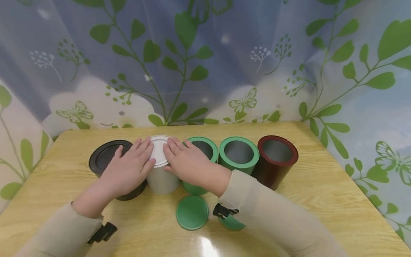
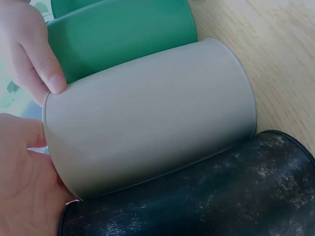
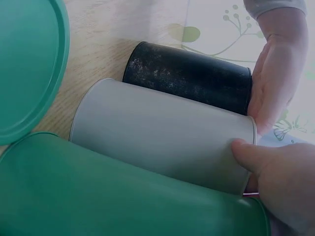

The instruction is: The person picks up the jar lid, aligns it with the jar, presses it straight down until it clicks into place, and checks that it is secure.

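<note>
A white can (image 1: 163, 181) stands upright in the row, its white lid (image 1: 158, 151) on top. My left hand (image 1: 130, 170) rests its straight fingers on the lid's left edge, and its palm side lies over the black can (image 1: 97, 159). From the other side my right hand (image 1: 190, 162) lays extended fingers on the lid's right part. In the right wrist view that hand's thumb (image 3: 248, 153) touches the white can's side near the rim. Right beside it stands an open green can (image 1: 208, 142), partly covered by my right hand.
Further right are a second open green can (image 1: 239, 167) and an open dark red can (image 1: 272, 175). Nearer me, a green lid (image 1: 192, 213) lies flat on the wooden table (image 1: 324, 200). Another green lid (image 1: 232, 223) is partly hidden by my right sleeve. A patterned curtain (image 1: 205, 78) hangs behind.
</note>
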A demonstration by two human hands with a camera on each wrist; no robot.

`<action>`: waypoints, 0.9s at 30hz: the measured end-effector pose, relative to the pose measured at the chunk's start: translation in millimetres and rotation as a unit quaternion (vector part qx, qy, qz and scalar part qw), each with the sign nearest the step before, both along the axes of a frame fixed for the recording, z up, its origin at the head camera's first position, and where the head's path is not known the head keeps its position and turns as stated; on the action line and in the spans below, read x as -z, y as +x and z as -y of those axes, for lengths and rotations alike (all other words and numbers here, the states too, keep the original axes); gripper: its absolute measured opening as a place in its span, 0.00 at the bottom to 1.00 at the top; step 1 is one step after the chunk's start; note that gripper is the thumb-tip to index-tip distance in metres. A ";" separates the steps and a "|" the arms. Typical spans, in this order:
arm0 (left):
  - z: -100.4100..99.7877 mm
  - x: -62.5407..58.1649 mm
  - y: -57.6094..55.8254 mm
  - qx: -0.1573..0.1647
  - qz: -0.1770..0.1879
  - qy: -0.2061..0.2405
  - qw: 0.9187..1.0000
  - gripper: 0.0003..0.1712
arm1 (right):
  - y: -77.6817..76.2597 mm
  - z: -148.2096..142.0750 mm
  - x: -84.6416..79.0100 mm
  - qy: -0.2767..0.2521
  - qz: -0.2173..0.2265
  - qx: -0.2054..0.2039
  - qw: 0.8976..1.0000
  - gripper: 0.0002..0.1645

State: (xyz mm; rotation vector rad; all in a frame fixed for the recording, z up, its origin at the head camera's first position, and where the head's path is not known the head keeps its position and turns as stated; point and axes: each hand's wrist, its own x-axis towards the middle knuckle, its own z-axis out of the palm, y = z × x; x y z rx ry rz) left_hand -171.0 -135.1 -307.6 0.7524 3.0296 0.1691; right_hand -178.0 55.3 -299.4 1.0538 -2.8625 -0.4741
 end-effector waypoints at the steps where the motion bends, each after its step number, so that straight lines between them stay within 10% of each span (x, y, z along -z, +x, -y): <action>1: -0.5 -0.4 -0.3 0.000 0.002 0.002 1.000 0.34 | 0.2 -0.2 -0.6 -0.001 0.000 0.000 1.000 0.39; 27: -11.2 -13.2 -15.0 0.120 0.030 -0.002 0.992 0.35 | -4.1 -4.4 5.3 -0.004 -0.032 -0.035 0.999 0.38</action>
